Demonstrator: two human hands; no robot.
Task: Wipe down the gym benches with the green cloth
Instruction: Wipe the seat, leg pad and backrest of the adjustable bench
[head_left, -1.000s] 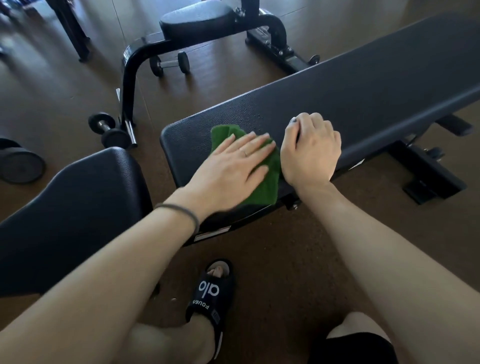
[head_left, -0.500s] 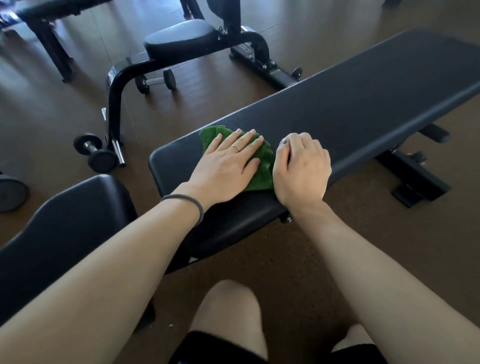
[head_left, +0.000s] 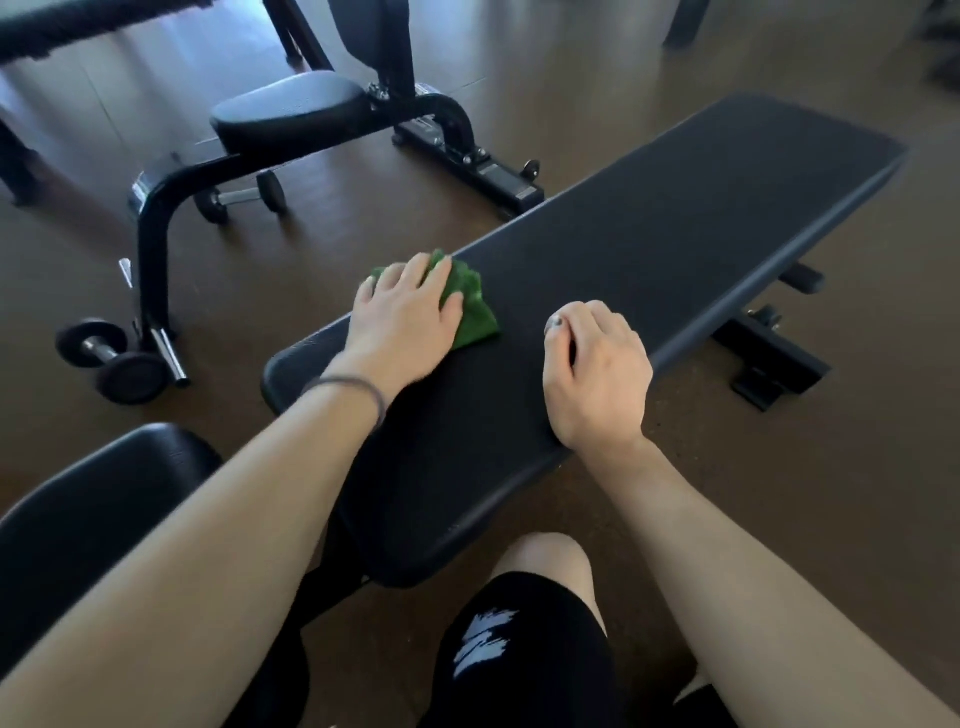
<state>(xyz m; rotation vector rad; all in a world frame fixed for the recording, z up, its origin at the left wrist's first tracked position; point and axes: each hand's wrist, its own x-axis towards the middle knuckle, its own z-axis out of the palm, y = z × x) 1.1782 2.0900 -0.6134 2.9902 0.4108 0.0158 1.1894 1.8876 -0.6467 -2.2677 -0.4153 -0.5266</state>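
A long black flat bench (head_left: 675, 234) runs diagonally from the lower middle to the upper right. The green cloth (head_left: 475, 312) lies crumpled on its pad by the far long edge, near the bench's near end. My left hand (head_left: 405, 317) lies palm-down on the cloth and presses it onto the pad, covering most of it. My right hand (head_left: 597, 374) rests on the pad by the near long edge, fingers curled in, holding nothing. A gap of bare pad separates the two hands.
A second black padded bench (head_left: 83, 519) is at the lower left. An adjustable bench with a curved black frame (head_left: 291, 109) stands behind, with dumbbells (head_left: 111, 358) (head_left: 241, 197) on the brown floor beside it. My knee in black shorts (head_left: 519, 623) is below the bench.
My left hand has slid the cloth across the pad to the far edge, away from my right hand. The view has shifted, showing more of the bench.
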